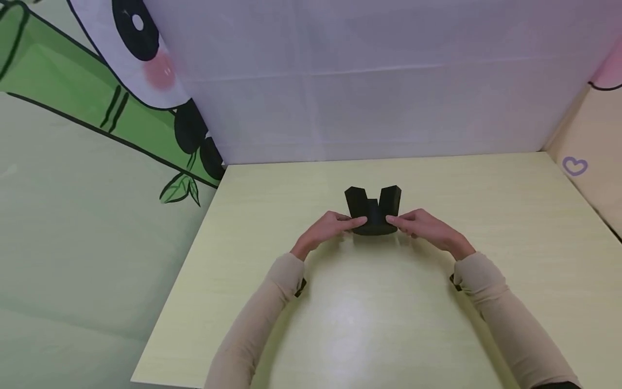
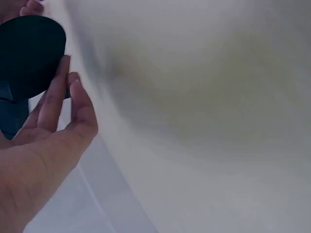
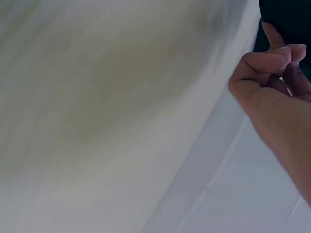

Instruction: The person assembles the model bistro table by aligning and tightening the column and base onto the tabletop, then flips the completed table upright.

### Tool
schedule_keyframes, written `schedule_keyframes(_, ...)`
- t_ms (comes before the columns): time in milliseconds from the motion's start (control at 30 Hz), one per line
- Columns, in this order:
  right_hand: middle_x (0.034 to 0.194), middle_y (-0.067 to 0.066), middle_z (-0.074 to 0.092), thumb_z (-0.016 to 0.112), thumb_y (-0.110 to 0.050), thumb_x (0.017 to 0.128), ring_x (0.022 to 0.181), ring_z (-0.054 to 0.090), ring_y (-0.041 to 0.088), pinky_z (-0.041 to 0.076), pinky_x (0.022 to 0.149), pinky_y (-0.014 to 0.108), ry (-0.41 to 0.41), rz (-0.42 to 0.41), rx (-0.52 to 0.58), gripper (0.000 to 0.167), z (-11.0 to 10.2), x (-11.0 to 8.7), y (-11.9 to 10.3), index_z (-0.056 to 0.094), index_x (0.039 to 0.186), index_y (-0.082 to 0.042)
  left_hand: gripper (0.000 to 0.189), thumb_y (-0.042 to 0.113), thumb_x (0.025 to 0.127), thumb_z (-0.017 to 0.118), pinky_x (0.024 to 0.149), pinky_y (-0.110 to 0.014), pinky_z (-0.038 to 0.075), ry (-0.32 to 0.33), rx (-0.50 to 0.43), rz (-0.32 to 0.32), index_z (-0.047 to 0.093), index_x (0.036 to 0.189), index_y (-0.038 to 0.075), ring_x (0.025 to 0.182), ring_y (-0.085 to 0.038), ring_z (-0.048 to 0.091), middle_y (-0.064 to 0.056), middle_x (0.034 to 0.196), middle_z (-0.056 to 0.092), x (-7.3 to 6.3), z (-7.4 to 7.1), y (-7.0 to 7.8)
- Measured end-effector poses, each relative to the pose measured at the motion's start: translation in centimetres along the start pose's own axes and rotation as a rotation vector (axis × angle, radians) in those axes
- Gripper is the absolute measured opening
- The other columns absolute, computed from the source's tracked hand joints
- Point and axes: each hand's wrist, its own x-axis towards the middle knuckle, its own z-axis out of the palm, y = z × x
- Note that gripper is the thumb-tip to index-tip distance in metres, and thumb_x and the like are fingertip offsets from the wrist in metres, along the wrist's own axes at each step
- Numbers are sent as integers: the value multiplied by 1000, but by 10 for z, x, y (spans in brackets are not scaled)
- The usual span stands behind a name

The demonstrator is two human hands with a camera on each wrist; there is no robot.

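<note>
While my head camera looks down, I see a pale yellow-green table (image 1: 510, 243) set against a white backdrop (image 1: 364, 97), with a panda-and-bamboo print (image 1: 97, 108) on the left wall and a small purple heart (image 1: 575, 166) on the right one.

Near the middle of the table, toward the far edge, sits a black holder (image 1: 373, 212): a round base flat on the surface, with blocky prongs standing upright and splaying slightly outward, so its long axis runs up from the table.

My left hand (image 1: 326, 228) pinches the base from the left and my right hand (image 1: 421, 226) pinches it from the right.

Both wrist views are blurred; the left one catches only the round black edge (image 2: 29, 53), and the right one cuts the holder off at the corner.
</note>
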Motion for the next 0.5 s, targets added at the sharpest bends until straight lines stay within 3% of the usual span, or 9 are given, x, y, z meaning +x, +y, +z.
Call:
schedule_keyframes(100,71,7,28,51,-53,106,68,29,18,32,69,35,3,64,69,68,-5,-1,-13,37,74,6,65,63,95,61,96,-35,53,-47,-47,-50,79,105,2,107,-24,70,-4,107,76,-2,-4,17)
schedule_keyframes(133,69,2,29,50,-56,106,67,28,16,30,67,34,4,88,83,67,-7,-2,-17,37,71,0,68,64,97,58,95,-36,54,-69,-53,-66,79,103,0,108,-29,70,-8,105,76,-2,-6,24)
schedule_keyframes(300,69,0,38,47,-68,101,64,33,16,30,62,30,-18,218,122,68,-19,2,-35,50,69,-8,79,66,103,42,102,-46,50,-187,-72,-160,76,103,-5,107,-39,70,-18,95,76,0,-10,53)
schedule_keyframes(400,66,-1,40,45,-69,101,61,32,15,28,58,28,-58,279,146,71,-27,6,-40,58,69,-8,82,65,105,37,105,-52,46,-229,-99,-227,73,99,-9,89,-35,73,-18,84,74,5,-12,66)
schedule_keyframes(500,63,-3,39,40,-68,103,59,31,13,27,56,26,-114,319,165,75,-33,11,-41,67,69,-7,82,65,106,35,107,-52,45,-240,-107,-289,72,96,-8,70,-22,71,-14,78,72,12,-13,74)
